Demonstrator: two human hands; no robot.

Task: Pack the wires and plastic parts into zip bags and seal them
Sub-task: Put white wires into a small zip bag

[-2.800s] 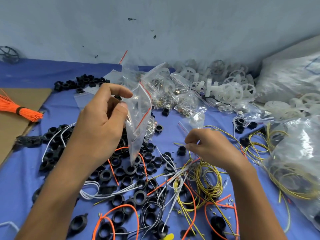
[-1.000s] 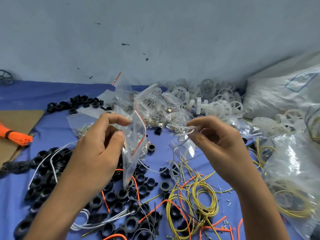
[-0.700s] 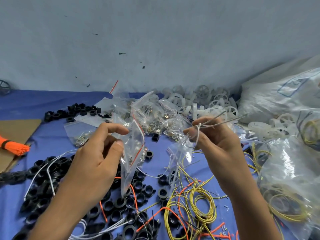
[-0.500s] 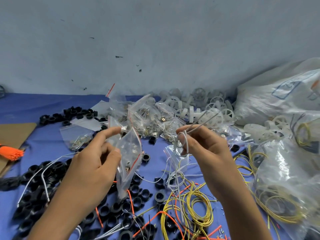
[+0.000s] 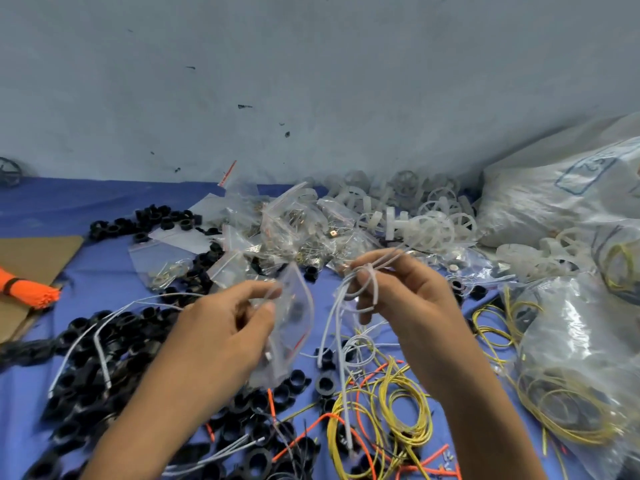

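My left hand (image 5: 225, 327) pinches a small clear zip bag (image 5: 294, 317) with a red seal stripe between thumb and fingers; the bag hangs down over the black parts. Beside it to the right, my right hand (image 5: 405, 299) holds a white wire (image 5: 337, 327) looped around its fingers, with the wire's loose end trailing down to the cloth. Yellow wire coils (image 5: 398, 410), orange wires (image 5: 346, 420) and several black plastic rings (image 5: 104, 351) lie scattered on the blue cloth (image 5: 104, 275) below both hands.
A heap of filled zip bags (image 5: 294, 226) lies behind the hands, with white plastic wheels (image 5: 426, 220) further right. Large clear sacks (image 5: 571, 341) of yellow wire fill the right side. An orange wire bundle (image 5: 27, 289) rests on cardboard (image 5: 31, 251) at left.
My right hand rose from the cloth with the white wire and wound it into loops near the bag. My left hand kept hold of the zip bag and lowered slightly.
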